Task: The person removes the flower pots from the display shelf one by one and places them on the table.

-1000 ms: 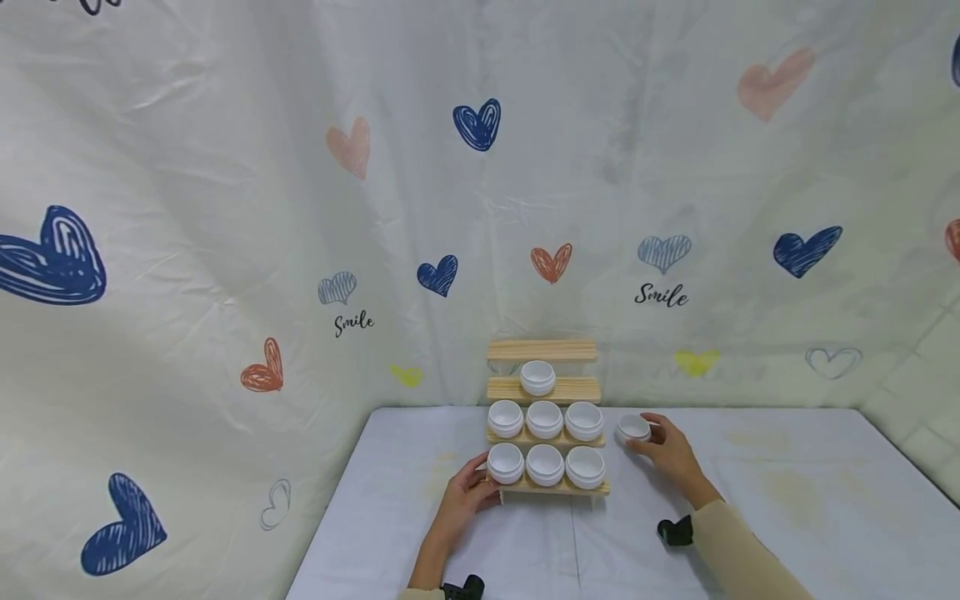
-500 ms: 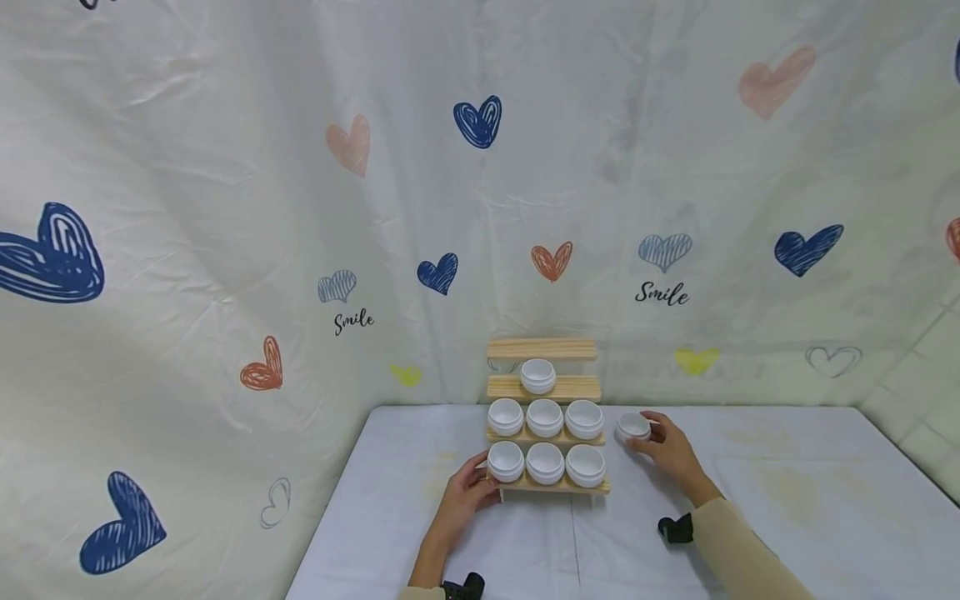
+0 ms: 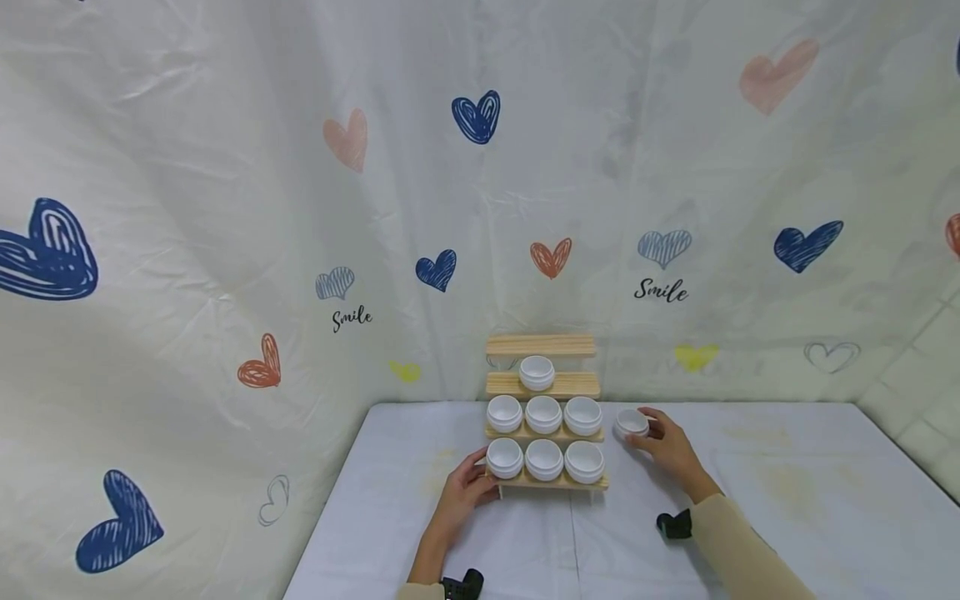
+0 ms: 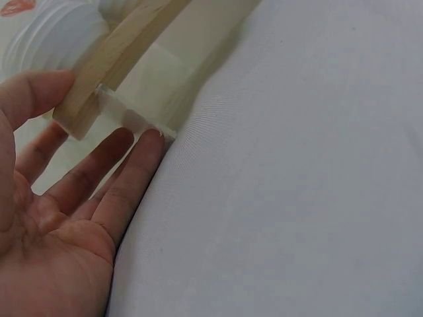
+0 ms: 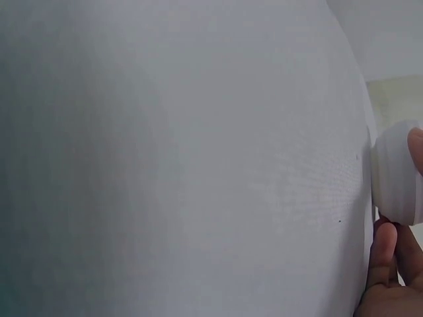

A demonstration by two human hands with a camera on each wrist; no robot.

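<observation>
Your worktop (image 3: 795,508) carries a tiered wooden rack (image 3: 577,384). Your left hand (image 3: 459,497) grips its near left corner; your right hand (image 3: 670,453) pinches a white bowl (image 3: 630,423) just right of the rack; seven matching bowls (image 3: 543,414) stand on its shelves (image 3: 551,483).

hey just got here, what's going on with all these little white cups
A person's right hand grips a white cup to the right of a tiered wooden rack, at or just above the table. Their left hand holds the rack's near left corner. Seven similar cups stand on the rack: three on each of the two lowest tiers, one on the third.
</observation>
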